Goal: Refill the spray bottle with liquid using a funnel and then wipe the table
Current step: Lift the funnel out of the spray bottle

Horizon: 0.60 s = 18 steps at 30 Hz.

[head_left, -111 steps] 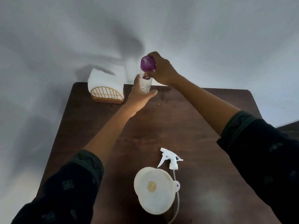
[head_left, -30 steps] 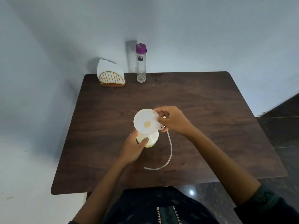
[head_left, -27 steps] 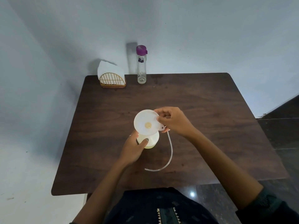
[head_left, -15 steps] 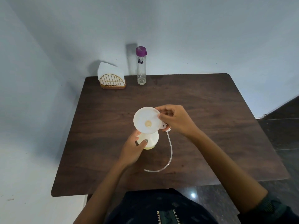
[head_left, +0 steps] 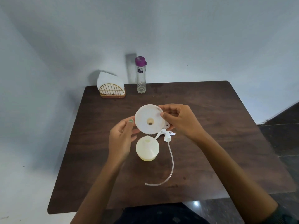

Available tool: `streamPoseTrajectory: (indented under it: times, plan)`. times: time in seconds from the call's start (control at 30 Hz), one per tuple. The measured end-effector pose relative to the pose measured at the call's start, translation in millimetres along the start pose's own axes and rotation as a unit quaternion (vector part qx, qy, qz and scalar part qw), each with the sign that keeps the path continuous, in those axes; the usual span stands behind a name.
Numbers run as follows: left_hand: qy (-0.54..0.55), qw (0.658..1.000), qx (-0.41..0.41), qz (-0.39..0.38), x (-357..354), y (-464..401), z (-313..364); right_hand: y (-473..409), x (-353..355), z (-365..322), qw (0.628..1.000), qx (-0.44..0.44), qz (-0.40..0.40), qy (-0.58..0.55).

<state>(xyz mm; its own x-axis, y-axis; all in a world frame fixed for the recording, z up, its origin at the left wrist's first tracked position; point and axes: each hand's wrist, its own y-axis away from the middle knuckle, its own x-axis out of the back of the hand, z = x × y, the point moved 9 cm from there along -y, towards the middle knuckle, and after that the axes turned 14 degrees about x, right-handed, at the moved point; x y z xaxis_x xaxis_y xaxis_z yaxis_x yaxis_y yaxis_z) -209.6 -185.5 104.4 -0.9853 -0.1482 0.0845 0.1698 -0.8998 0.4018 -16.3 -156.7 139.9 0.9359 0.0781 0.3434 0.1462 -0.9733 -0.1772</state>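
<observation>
Right hand grip pinches funnel rim, funnel raised above open spray bottle. Left hand grip relaxed, fingertips beside funnel edge, holding nothing.

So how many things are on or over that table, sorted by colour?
White: 3, funnel, spray head, napkins
Pale yellow: 1, spray bottle
Clear with purple cap: 1, bottle
Gold: 1, napkin holder
Total: 6

Right hand pinches with curled fingers; left hand hovers loosely curled.
</observation>
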Motion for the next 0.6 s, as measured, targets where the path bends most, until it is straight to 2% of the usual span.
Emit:
streamPoseTrajectory:
  times: [0.23, 0.37, 0.47, 0.6]
  plan:
    - [-0.061, 0.997, -0.017, -0.039, -28.3, -34.8, 29.1, -28.0, 13.1, 13.1, 0.999, 0.009, 0.025, 0.035]
    - [-0.1, 0.993, -0.032, -0.044, -58.1, -72.2, 28.0, -47.6, 8.7, 46.4, 0.992, -0.018, -0.034, 0.12]
    - [-0.142, 0.988, -0.055, -0.026, -84.2, -98.5, 29.9, -59.6, 0.4, 74.6, 0.991, -0.044, -0.069, 0.11]
    - [-0.174, 0.983, -0.058, 0.002, -114.9, -147.0, 19.7, -85.6, -2.1, 113.8, 0.992, -0.065, -0.063, 0.087]
